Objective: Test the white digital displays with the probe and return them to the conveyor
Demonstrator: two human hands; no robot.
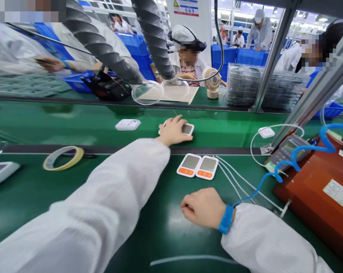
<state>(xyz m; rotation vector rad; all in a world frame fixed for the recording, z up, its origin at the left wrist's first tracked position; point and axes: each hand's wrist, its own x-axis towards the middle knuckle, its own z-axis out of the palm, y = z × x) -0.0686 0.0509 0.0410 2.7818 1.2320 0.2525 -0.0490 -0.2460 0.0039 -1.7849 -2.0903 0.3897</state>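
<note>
My left hand (pixel 174 131) reaches across to the conveyor belt, its fingers spread over and gripping a white blood pressure monitor (pixel 187 129) with a grey screen. Much of that monitor lies hidden under the palm. Nearer to me, two more monitors, a left one (pixel 189 165) and a right one (pixel 207 167), lie face up side by side, with orange button strips. Just below them, my right hand (pixel 204 207) is curled into a loose fist above the green table, with nothing visible in it. A blue wrist strap (pixel 226 218) with a coiled cord circles that wrist.
On the belt (pixel 222 131) lies another white device (pixel 127 124). A tape roll (pixel 63 158) and a white device (pixel 2 173) are at left. Thin white tubes (pixel 234 174) run toward a grey meter (pixel 290 151) and an orange-brown box (pixel 319 189). Co-workers sit beyond.
</note>
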